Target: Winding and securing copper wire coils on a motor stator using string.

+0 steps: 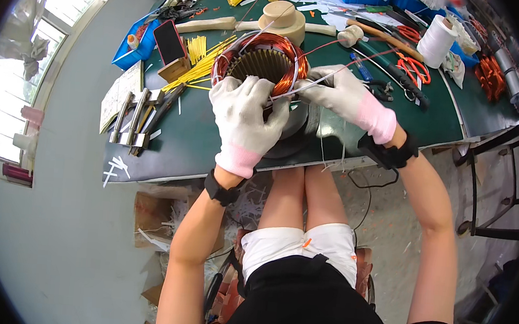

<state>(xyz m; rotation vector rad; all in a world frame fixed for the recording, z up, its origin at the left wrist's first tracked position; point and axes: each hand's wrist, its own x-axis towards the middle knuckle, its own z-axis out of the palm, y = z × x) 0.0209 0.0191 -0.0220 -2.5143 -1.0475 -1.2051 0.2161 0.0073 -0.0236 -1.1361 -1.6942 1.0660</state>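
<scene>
A motor stator [258,64] with copper-coloured windings [293,55] sits near the table's front edge, its ridged bore tilted toward me. My left hand [248,115], in a white glove with a pink cuff, curls its fingers over the stator's near rim. At the right side of the windings, my right hand [344,95], gloved alike, is closed in a pinch on a thin white cord [321,80]. The cord stretches from the near rim past the right fingers to the upper right. Below the stator is a dark round base [298,128], partly hidden by my hands.
Yellow sleeving strips [203,69], a phone [169,43] and a blue tray [136,45] lie left of the stator. Behind it stands a pale round wooden block [281,20]. To the right are red-handled scissors [414,67], a thread spool [435,42] and a dark-handled tool [394,72].
</scene>
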